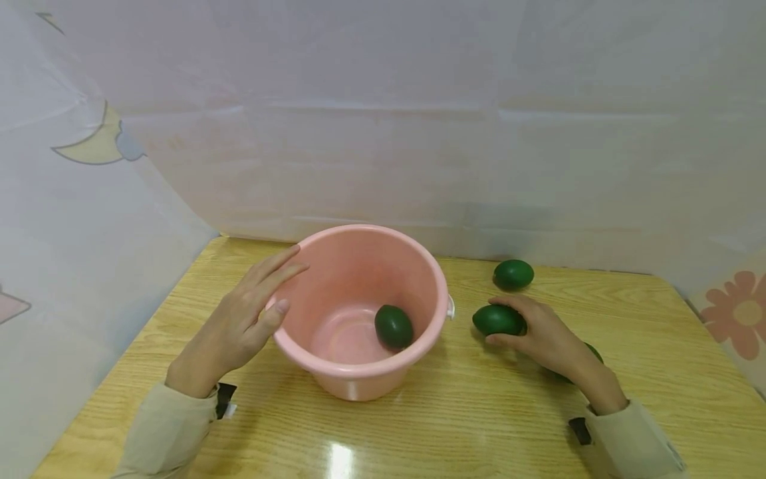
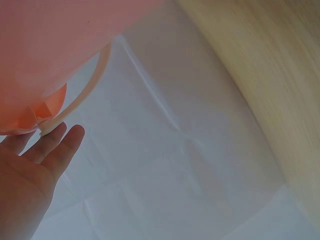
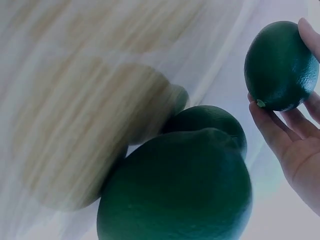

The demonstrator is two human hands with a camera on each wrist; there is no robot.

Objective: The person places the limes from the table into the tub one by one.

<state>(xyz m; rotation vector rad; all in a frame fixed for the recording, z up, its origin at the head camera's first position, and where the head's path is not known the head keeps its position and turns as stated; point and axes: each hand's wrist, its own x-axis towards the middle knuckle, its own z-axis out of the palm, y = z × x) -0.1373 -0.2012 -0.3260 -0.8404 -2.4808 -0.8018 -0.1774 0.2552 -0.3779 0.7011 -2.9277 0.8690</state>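
Note:
My right hand (image 1: 541, 332) pinches a dark green lime (image 1: 498, 320) between thumb and fingers, close over the table to the right of a pink bucket (image 1: 356, 380). In the right wrist view that lime (image 3: 280, 65) shows a small pale stem end, with fingers round its side and underneath. At the bucket's left rim rests my left hand (image 1: 242, 319), its fingers fairly straight and reaching over the edge. The left wrist view has these fingertips (image 2: 70, 142) beside the bucket's handle (image 2: 92, 82). Inside the bucket, another lime (image 1: 393, 326) lies on the bottom at the right.
One lime (image 1: 513, 274) lies near the table's back edge. Another lime (image 1: 592, 351) is partly hidden behind my right wrist. The wooden table (image 1: 467, 426) meets a pale sheet (image 1: 383, 159) hanging behind it. A white handle mount (image 1: 451, 307) sticks out at the bucket's right.

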